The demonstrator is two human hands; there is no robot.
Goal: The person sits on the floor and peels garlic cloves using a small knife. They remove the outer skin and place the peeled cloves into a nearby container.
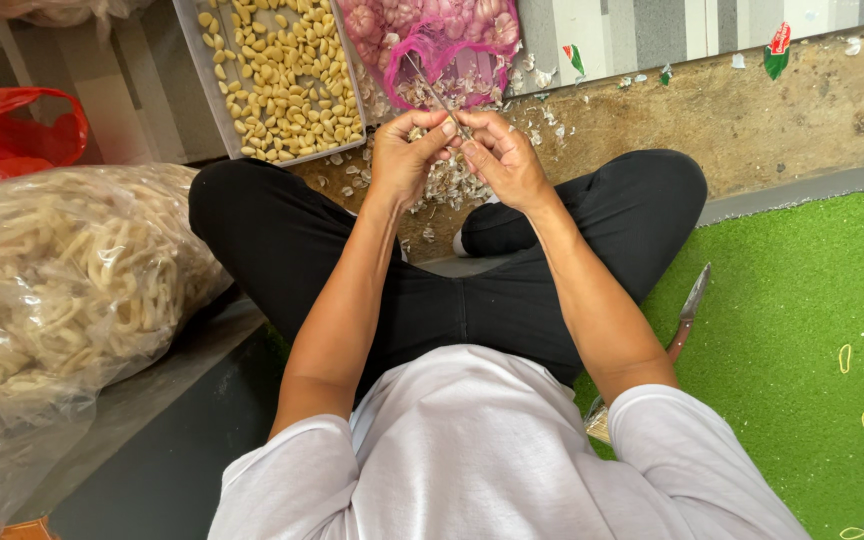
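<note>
Both forearms reach forward over crossed legs, elbows bent, and the 2 hands meet above a scatter of garlic skins (444, 190) on the floor. The left hand (404, 152) curls inward, its fingertips closed on something small, probably a clove, too hidden to tell for sure. The right hand (504, 160) pinches a thin knife (436, 96) whose blade angles up toward the pink mesh bag (432, 45). A tray (195, 62) of peeled cloves sits just left of the bag.

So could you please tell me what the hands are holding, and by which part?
Both hands, left hand and right hand, pinch a thin knife near its lower end; any clove is hidden.
</note>
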